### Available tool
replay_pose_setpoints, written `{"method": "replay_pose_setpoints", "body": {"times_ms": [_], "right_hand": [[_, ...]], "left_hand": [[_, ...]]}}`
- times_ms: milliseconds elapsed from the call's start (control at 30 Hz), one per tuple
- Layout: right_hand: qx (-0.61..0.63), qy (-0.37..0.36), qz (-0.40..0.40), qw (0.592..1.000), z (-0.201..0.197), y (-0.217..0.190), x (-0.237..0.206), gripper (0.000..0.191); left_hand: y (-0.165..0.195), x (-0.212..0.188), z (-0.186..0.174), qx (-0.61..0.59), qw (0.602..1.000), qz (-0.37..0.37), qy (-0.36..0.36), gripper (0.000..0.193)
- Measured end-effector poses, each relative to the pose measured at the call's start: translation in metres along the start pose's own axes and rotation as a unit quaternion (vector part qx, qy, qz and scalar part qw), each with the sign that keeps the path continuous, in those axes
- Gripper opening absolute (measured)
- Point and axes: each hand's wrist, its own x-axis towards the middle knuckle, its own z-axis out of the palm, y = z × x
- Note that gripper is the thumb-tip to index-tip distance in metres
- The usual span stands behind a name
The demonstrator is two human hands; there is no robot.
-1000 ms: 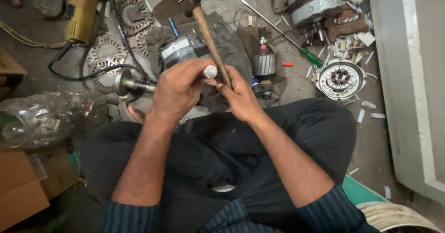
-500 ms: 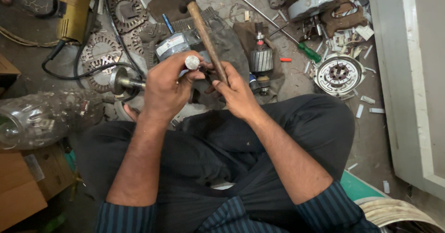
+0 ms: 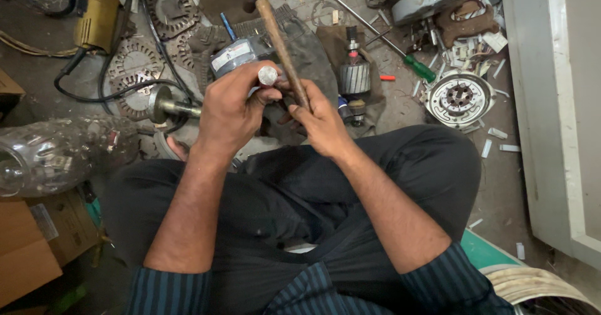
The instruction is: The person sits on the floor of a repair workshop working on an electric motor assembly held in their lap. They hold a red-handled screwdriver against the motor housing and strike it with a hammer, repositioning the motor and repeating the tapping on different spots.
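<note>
Motor (image 3: 235, 55) on floor, centre, as landmark. Clear bottle (image 3: 53, 155) well left of it, lower. Round end plate (image 3: 460, 98) well to rt. Hammer (image 3: 282, 46) just rt of motor, handle gripped in closed rt hand (image 3: 322, 121). Left hand (image 3: 228, 111) just below motor, curled tight around steel rod (image 3: 268, 75), end showing.

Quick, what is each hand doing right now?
Left hand: closed around a short metal rod, its round end sticking up.
Right hand: closed on the wooden handle of a hammer.
</note>
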Motion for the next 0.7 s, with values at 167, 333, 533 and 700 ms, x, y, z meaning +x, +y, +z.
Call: {"method": "replay_pose_setpoints", "body": {"times_ms": [167, 333, 533, 700], "right_hand": [[0.007, -0.006, -0.007, 1.0, 0.0, 0.005, 0.001, 0.039], [0.021, -0.003, 0.014, 1.0, 0.0, 0.008, 0.002, 0.041], [0.021, 0.001, 0.005, 1.0, -0.001, 0.012, 0.002, 0.041], [0.034, -0.005, 0.001, 0.999, -0.002, 0.016, 0.004, 0.042]], "left_hand": [[-0.001, 0.002, 0.0, -0.011, 1.0, -0.019, -0.003, 0.029], [-0.005, 0.003, 0.0, 0.031, 0.999, 0.0, -0.014, 0.028], [-0.011, 0.001, -0.002, -0.091, 0.989, -0.114, -0.004, 0.018], [-0.013, 0.0, -0.002, 0.014, 0.999, -0.048, -0.002, 0.027]]}}
